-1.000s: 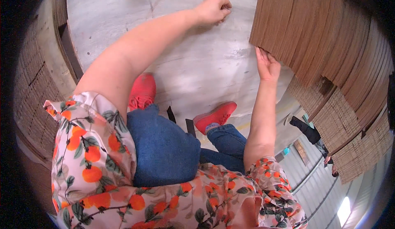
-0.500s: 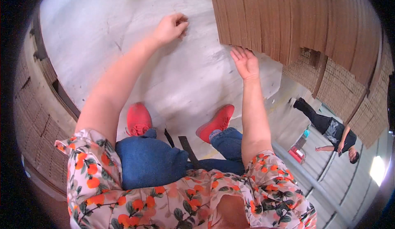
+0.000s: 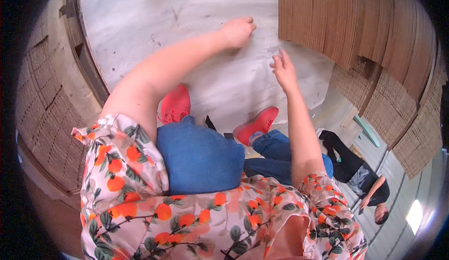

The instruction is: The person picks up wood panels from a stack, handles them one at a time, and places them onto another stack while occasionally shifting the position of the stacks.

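My left hand reaches out over the pale, scuffed surface, its fingers curled in and nothing visible in them. Nearer to me on the right, my right hand is raised with its fingers parted and bent, and it holds nothing. Beyond it stands a large stack of brown cardboard sheets, its near corner close to both hands. A gap shows between my right fingertips and the stack.
More stacks of corrugated cardboard rise at the right and at the left. A person in black is at the lower right, holding a small dark object. My red shoes are on the pale floor.
My left hand has moved right, toward the stack's corner. My right hand has drawn away from the stack's edge and its fingers have bent. The view has shifted, and the person at right appears closer.
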Demonstrator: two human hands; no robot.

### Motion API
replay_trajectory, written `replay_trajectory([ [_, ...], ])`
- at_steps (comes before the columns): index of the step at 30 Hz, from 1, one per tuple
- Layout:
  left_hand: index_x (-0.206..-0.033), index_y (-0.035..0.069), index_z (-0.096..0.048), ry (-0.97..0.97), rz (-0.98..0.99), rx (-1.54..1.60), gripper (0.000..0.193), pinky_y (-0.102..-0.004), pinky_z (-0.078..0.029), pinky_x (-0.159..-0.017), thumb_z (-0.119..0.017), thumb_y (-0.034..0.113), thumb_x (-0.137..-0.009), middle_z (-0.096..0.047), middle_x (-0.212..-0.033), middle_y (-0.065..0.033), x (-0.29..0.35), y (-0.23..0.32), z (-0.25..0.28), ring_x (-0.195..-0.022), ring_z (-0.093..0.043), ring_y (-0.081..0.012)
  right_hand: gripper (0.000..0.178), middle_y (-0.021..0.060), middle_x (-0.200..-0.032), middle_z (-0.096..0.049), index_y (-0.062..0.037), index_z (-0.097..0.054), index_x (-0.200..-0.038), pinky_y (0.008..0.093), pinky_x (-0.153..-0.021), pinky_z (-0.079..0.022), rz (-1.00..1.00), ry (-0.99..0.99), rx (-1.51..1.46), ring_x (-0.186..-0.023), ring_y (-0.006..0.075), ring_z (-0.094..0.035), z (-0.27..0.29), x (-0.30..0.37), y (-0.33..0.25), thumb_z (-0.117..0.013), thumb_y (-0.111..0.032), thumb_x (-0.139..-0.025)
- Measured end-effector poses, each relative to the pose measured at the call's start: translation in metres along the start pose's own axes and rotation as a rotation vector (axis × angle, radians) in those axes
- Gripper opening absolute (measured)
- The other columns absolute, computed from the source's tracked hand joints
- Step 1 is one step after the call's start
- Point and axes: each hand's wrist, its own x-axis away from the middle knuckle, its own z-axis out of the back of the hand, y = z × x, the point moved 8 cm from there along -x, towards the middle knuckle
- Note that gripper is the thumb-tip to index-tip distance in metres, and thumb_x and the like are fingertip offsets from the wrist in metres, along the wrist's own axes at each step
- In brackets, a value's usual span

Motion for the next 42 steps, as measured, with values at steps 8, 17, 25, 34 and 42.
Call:
replay_trajectory([
  [8,-0.134,0.009,-0.040,-0.015,-0.220,-0.438,0.055,-0.0390,-0.018,-0.113,-0.056,0.030,-0.086,-0.028,-0.147,-0.0077,0.034,-0.027,0.003,-0.138,-0.020,-0.0242,0.083,0.0161,-0.110,-0.063,-0.0119,0.014,-0.145,0.0434,-0.082,-0.047,-0.035,0.025,1.298,-0.096,0.0315,-0.062,-0.025,-0.056,-0.032,-0.042,-0.014,-0.084],
  [17,-0.139,0.011,-0.035,0.023,-0.252,-0.460,0.058,-0.0377,-0.011,-0.115,-0.046,0.041,-0.091,-0.022,-0.150,-0.0057,0.043,-0.029,0.005,-0.140,-0.015,-0.0198,0.084,0.0194,-0.112,-0.061,-0.0118,0.012,-0.145,0.0433,-0.077,-0.049,0.036,0.002,1.496,-0.094,0.0304,-0.064,-0.015,-0.067,-0.038,-0.045,-0.016,-0.084],
  [25,-0.140,0.010,-0.033,0.062,-0.262,-0.471,0.060,-0.0376,-0.010,-0.115,-0.045,0.042,-0.091,-0.023,-0.150,-0.0056,0.046,-0.028,0.005,-0.140,-0.016,-0.0193,0.088,0.0211,-0.107,-0.060,-0.0105,0.010,-0.146,0.0450,-0.076,-0.050,0.045,0.041,1.427,-0.089,0.0338,-0.063,-0.005,-0.047,-0.038,-0.048,-0.013,-0.079],
  [34,-0.140,0.010,-0.032,0.068,-0.272,-0.481,0.059,-0.0373,-0.010,-0.116,-0.043,0.043,-0.092,-0.022,-0.151,-0.0055,0.044,-0.028,0.005,-0.140,-0.014,-0.0193,0.081,0.0198,-0.101,-0.062,-0.0123,0.006,-0.146,0.0471,-0.071,-0.050,0.141,0.176,1.352,-0.082,0.0363,-0.063,0.009,-0.035,-0.040,-0.046,-0.019,-0.084],
  [42,-0.139,0.009,-0.033,0.082,-0.287,-0.479,0.060,-0.0371,-0.009,-0.116,-0.043,0.044,-0.092,-0.023,-0.150,-0.0059,0.043,-0.029,0.004,-0.140,-0.015,-0.0195,0.087,0.0223,-0.113,-0.057,-0.0105,0.010,-0.146,0.0440,-0.076,-0.050,0.055,0.109,1.361,-0.091,0.0352,-0.063,0.012,-0.031,-0.042,-0.047,-0.013,-0.080],
])
